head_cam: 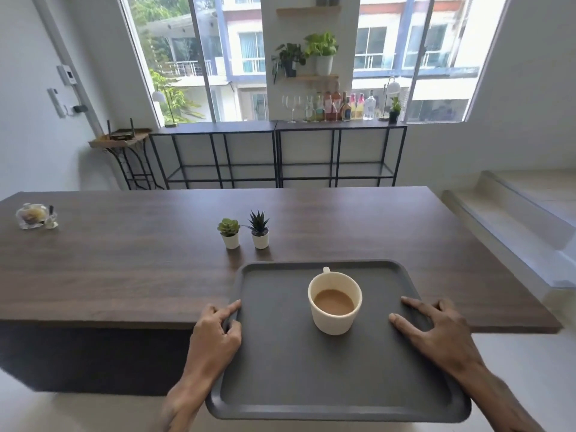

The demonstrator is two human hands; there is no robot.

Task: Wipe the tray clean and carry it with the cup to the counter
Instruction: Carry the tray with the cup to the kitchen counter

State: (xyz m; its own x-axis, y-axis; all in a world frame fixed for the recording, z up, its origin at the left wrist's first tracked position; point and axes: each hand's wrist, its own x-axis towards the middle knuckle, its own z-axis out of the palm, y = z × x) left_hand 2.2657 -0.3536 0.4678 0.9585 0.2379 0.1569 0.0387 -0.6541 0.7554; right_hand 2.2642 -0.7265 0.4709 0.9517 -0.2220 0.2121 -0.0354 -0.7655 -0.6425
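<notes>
Gripping the tray (280, 369) with both hands, left hand (215, 335) and right hand (442, 332) on its side rims, you've reached the bench (124, 260); cup (335, 302) aboard, surface looks clean, only setting down remains.

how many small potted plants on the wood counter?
2. A round-leafed succulent and a spiky plant in white pots, side by side on the counter just beyond the tray. None look hidden.
</notes>
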